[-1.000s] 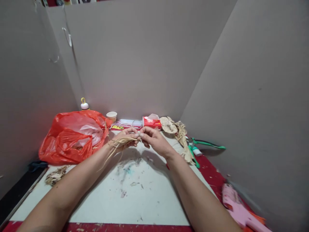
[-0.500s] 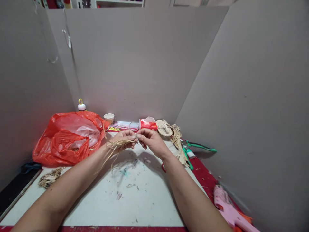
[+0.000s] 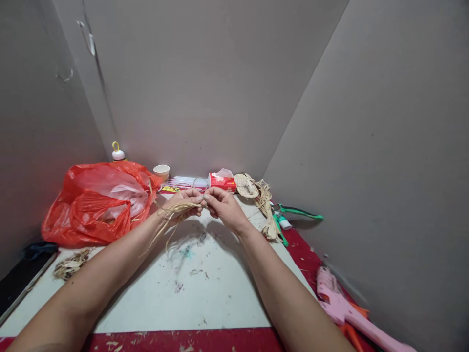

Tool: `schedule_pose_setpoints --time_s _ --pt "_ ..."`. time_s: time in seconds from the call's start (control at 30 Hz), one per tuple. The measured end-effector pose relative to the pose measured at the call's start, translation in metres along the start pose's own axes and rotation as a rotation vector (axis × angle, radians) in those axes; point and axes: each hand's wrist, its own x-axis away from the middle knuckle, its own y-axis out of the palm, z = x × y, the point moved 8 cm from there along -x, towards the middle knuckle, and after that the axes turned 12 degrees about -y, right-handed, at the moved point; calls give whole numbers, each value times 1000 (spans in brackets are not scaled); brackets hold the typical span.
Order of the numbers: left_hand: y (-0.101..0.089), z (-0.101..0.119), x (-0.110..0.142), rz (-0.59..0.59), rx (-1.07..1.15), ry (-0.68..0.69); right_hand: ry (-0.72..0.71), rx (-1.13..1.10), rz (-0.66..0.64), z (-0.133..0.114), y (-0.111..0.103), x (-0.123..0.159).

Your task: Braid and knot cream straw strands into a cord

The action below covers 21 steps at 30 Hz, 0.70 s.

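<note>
Both hands meet above the far half of a stained white board (image 3: 205, 293). Pale, dry raffia strands (image 3: 178, 208) are gripped in my left hand (image 3: 186, 200), their loose ends trailing back over the wrist and forearm. Thumb and fingers of my right hand (image 3: 223, 208) pinch the strands' end, right against the left fingertips. What exactly lies between the fingertips is too small to make out. Behind the hands, at the right, lies a coiled, woven raffia piece (image 3: 246, 186) with a bundle of raffia (image 3: 266, 205) beside it.
An open red plastic bag (image 3: 98, 205) stands at left, a tangle of raffia scraps (image 3: 71, 264) before it. Along the back are a paper cup (image 3: 161, 171), clear sticks (image 3: 186, 183) and a red tissue pack (image 3: 222, 181). Green-handled pliers (image 3: 300, 212) and a pink glue gun (image 3: 340, 303) lie right.
The camera view has shifted, so everything sits a little further left in the picture. The hands keep nearly the same pinching pose on the raffia strands.
</note>
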Motion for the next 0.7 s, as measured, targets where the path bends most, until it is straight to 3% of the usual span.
schedule_pose_setpoints --time_s 0.13,0.27,0.47,0.7 --pt "-3 -1 -2 -1 6 10 21 -35 1 -4 4 1" --pt "-14 3 -3 75 25 59 2 -114 -35 -14 5 1" --pt "-4 0 0 3 35 -10 -6 58 119 -10 -24 -1" --pt "-3 -3 -1 -1 19 -17 15 47 13 -4 -14 -1"
